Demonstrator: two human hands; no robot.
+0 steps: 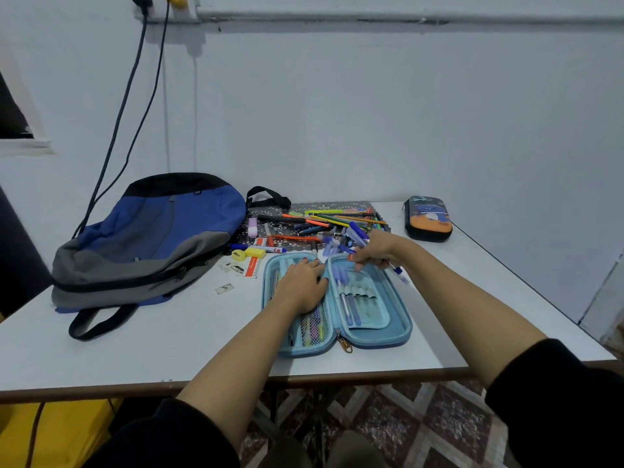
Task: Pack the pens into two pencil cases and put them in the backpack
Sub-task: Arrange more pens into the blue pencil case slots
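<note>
Nearest, black sleeves [557,400] reach over the table [135,349]. The left hand [300,285] lies flat, fingers straight, on the mesh half of the open blue pencil case [401,329]. The right hand [374,253] clutches a bunch of pens [398,273] above its loops. They look light, stiff and slippery, best pinched mid-barrel. The 2nd pencil case [428,219] sits zipped beyond, and the backpack [152,238] lies to the left.

Dim bluish indoor light, soft faint shadows, wide-angle bending at edges, slight overall softness

No legible text — marker [268,249] label blurred
</note>
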